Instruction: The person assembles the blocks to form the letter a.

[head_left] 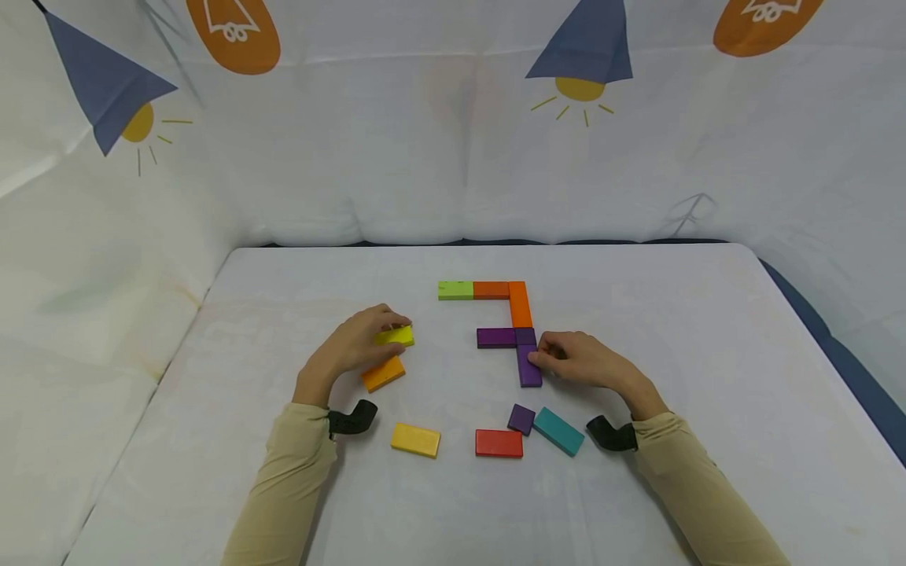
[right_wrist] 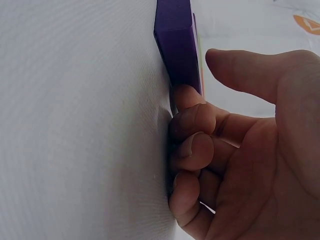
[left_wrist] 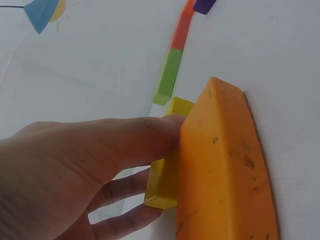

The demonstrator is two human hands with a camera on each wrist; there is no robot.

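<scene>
My left hand (head_left: 357, 346) pinches a yellow block (head_left: 398, 336) between thumb and fingers. Just below it on the table lies an orange block (head_left: 384, 374), which fills much of the left wrist view. My right hand (head_left: 583, 362) is beside a long purple block (head_left: 529, 371); bent fingers touch the block's side, while the thumb stands apart from it in the right wrist view. That block meets a small dark purple block (head_left: 525, 336), with another purple block (head_left: 495, 338) to its left. Above, an upright orange block (head_left: 520, 305) continues the row.
A red-orange block (head_left: 491, 291) and a green block (head_left: 455, 291) form the row's far end. Nearer me lie a yellow-orange block (head_left: 415, 440), a red block (head_left: 499, 443), a small purple block (head_left: 521, 419) and a teal block (head_left: 559, 431). White cloth hangs behind the table (head_left: 637, 283).
</scene>
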